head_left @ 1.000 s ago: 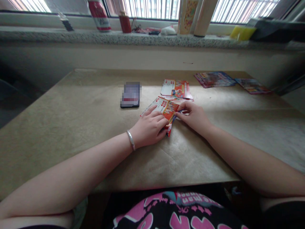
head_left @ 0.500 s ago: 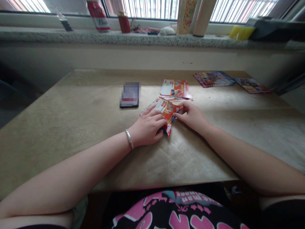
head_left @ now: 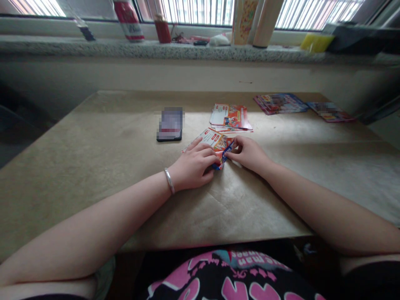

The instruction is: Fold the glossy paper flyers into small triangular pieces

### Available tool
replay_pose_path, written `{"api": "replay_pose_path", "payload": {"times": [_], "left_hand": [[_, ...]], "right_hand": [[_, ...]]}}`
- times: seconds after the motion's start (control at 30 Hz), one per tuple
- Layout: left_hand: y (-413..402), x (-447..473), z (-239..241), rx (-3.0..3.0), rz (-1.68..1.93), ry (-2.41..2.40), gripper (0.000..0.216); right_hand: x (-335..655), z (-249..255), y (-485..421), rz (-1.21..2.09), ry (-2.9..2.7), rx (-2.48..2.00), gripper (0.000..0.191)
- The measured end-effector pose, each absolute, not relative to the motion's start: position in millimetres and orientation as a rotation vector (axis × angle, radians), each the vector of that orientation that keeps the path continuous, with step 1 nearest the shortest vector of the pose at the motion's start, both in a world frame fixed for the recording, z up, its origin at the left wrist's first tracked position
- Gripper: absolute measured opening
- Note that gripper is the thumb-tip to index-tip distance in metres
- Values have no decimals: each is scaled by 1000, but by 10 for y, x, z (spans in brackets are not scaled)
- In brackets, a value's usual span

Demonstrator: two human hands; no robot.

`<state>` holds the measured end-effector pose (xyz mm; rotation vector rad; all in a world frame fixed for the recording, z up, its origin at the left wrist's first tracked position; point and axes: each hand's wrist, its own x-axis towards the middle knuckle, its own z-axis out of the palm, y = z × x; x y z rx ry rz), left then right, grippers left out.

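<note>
A red, orange and white printed leaflet (head_left: pixel 210 137) lies at a slant on the table between my hands. Along its near right side a strip is folded over, showing the blue reverse. My left hand (head_left: pixel 196 164), with a silver bangle at the wrist, rests on top of the leaflet and holds it down, its index finger and thumb at the near corner. With thumb and fingertips pinched, my right hand (head_left: pixel 250 153) grips the folded edge. Just beyond them sits a stack of similar leaflets (head_left: pixel 229 116).
A phone (head_left: pixel 169 125) with a blurred-out screen lies left of the leaflet stack. Colourful printed sheets (head_left: pixel 281 103) lie in a pile at the back right, with more sheets (head_left: pixel 331 112) beside them. A can (head_left: pixel 128 21) and bottles stand on the stone windowsill (head_left: pixel 187 51).
The leaflet's near right flap has been folded over further and lies flatter, with more blue showing. My right hand has shifted slightly nearer along that edge; my left hand has barely moved.
</note>
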<state>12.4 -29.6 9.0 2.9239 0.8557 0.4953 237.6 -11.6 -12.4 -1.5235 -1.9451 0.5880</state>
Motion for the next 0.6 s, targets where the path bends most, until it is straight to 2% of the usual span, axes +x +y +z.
{"api": "replay_pose_path", "payload": {"times": [0.3, 0.43, 0.47, 0.5, 0.57, 0.6], "left_hand": [[-248, 106, 53, 2866, 605, 950, 17], [-260, 101, 76, 2973, 568, 878, 17], [-269, 104, 85, 3006, 544, 845, 19], [-279, 109, 92, 3036, 523, 817, 20], [-298, 121, 99, 3075, 494, 794, 22], [-305, 127, 99, 3086, 484, 795, 22]], "right_hand": [[2379, -123, -119, 614, -1929, -1516, 27], [2443, -89, -151, 406, -1850, -1304, 63], [2470, -65, -162, 281, -1927, -1246, 64], [2500, -38, -172, 157, -2032, -1204, 58], [2555, 16, -190, -20, -2257, -1099, 31], [2577, 36, -196, -63, -2356, -1049, 26]]}}
